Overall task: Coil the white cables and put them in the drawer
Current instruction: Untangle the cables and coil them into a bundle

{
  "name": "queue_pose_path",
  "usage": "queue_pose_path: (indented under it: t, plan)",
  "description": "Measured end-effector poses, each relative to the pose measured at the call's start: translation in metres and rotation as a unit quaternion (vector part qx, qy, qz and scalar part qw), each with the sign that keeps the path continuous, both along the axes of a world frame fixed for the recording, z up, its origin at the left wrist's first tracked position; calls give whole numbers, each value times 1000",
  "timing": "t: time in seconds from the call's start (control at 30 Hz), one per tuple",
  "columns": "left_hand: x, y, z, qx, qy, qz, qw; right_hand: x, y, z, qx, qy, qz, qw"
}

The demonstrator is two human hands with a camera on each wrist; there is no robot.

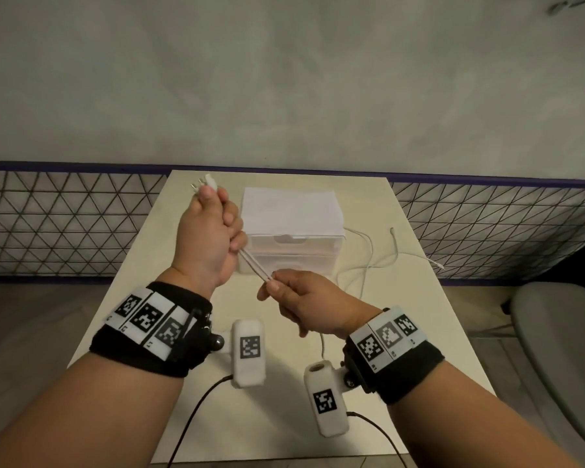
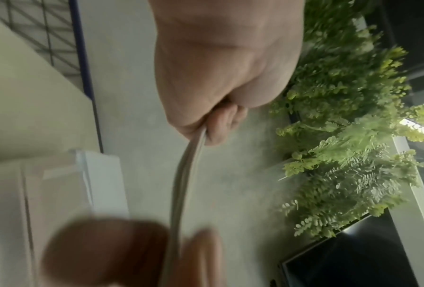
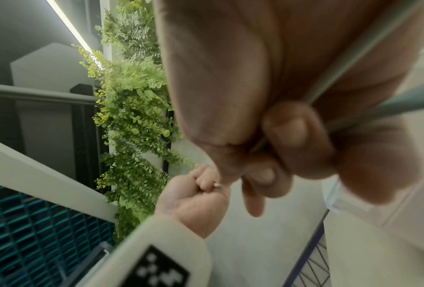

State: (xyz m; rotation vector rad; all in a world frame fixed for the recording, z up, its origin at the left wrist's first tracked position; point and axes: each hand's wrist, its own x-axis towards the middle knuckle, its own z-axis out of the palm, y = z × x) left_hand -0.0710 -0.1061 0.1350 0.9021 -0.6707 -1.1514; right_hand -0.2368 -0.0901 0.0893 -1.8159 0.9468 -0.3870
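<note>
A white cable [image 1: 254,265], doubled into two strands, is stretched taut between my hands above the table. My left hand [image 1: 225,219] is raised in a fist and grips the strands, with the plug ends [image 1: 206,182] sticking out above it. Lower and to the right, my right hand [image 1: 271,282] pinches the same strands between thumb and fingers. The left wrist view shows the strands [image 2: 184,184] leaving my left fist [image 2: 221,124]. In the right wrist view, cable [image 3: 353,56] crosses my right hand's palm. A white two-drawer unit [image 1: 291,231] stands behind the hands, both drawers shut.
More loose white cable [image 1: 368,261] lies on the cream table [image 1: 385,332] right of the drawer unit, one end [image 1: 434,263] reaching the table's right edge. A grey chair [image 1: 561,349] stands at the right. A wall with mesh panelling runs behind the table.
</note>
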Motion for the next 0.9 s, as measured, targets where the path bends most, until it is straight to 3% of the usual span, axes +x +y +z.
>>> queue_pose_path:
  t: [0.1,0.23,0.33,0.43,0.53,0.63,0.7,0.9]
  plan:
    - [11,-6,-7,5,-18,57,998,-7,2,7,-55,82,4,995]
    - [12,-6,-16,28,-78,100,992,-17,-3,19,-143,175,72,971]
    - [14,-6,-21,34,-102,114,988,-25,-10,23,-134,196,32,971]
    - [16,-3,-24,44,-136,94,985,-30,-13,26,-132,208,-16,969]
    - [11,2,-29,84,-229,10,970,-31,-15,28,-193,241,-18,951]
    - [0,6,-38,111,-330,-82,934,-27,-17,31,-188,233,9,954]
    - [-8,9,-43,110,-361,-120,918,-24,-17,34,-178,190,-30,965]
    - [-28,14,-48,125,-304,-168,929,-15,-18,32,-213,84,-79,970]
